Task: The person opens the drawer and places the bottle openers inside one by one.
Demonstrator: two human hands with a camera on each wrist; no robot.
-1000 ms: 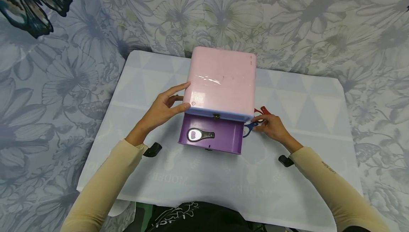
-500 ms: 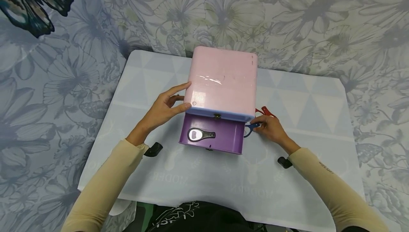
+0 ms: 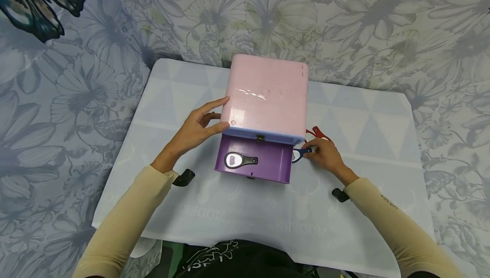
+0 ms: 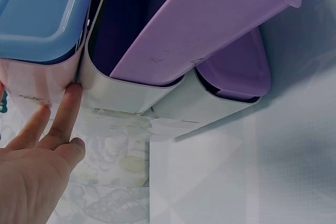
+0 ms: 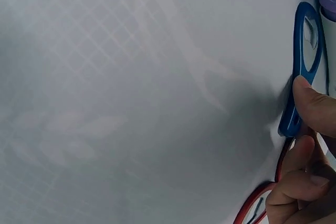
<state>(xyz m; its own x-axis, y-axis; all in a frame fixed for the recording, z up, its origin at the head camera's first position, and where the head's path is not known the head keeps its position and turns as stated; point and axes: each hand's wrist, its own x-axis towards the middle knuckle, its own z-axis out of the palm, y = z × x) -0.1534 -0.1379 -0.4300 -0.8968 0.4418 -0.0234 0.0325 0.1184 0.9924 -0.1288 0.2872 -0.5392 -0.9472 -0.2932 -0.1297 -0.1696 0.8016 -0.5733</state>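
Note:
In the head view, a pink-topped box of drawers point(image 3: 268, 95) stands mid-table with its lower purple drawer point(image 3: 272, 163) pulled out. A black bottle opener point(image 3: 240, 160) lies in that drawer. My left hand point(image 3: 197, 127) touches the box's left side with extended fingers; the left wrist view shows the fingertips point(image 4: 73, 93) against the pink wall below a blue drawer. To the right of the box, my right hand point(image 3: 325, 154) pinches a blue bottle opener point(image 5: 301, 74) by its handle, thumb on top. Red looped handles point(image 3: 319, 133), like those of scissors, lie just behind that hand.
A pale patterned cloth covers the table point(image 3: 367, 142). Behind it rises a flower-printed backdrop point(image 3: 367, 27) with dark butterfly shapes point(image 3: 42, 6). The pulled-out drawer juts toward the front edge, where the person's dark clothing point(image 3: 237, 261) shows.
The blue bottle opener has turned a little beside the box as my right hand shifts slightly. My left hand stays against the box, and the drawer has not moved.

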